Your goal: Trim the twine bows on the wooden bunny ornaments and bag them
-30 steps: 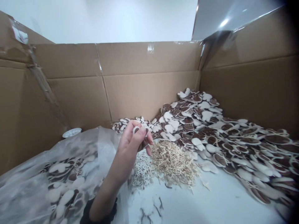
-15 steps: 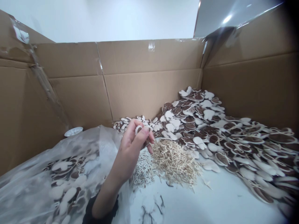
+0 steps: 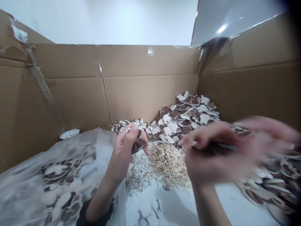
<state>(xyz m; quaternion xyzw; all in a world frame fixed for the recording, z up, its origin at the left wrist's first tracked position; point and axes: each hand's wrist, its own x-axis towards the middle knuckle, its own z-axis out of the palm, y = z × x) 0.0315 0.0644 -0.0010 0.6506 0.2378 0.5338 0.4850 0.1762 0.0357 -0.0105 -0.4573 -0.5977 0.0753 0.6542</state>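
My left hand [image 3: 120, 150] is closed, thumb against fingers, around a brown cutout with a pale edge [image 3: 138, 142]. Its rounded lobes resemble the ear-shaped pieces in the heap. My right hand [image 3: 211, 164] is raised at the right and badly smeared by motion. Something dark shows among its fingers, too blurred to name. Just beyond the hands lies a mound of cream bow-like bits [image 3: 168, 161], beside a smaller spread of white bits [image 3: 141, 172]. A large heap of brown-and-white cutouts [image 3: 172, 127] rises behind, partly hidden by my right hand.
Cardboard walls [image 3: 145, 91] enclose the white table surface [image 3: 174, 204]. At the left, a clear plastic bag [image 3: 103, 147] covers more cutouts. A small white dish [image 3: 69, 134] stands by the left wall. Dark thread-like scraps [image 3: 155, 212] lie near the front.
My right hand has come into view at the right, blurred. My left hand keeps its cutout, now turned so more of the brown side shows. The view has shifted slightly.
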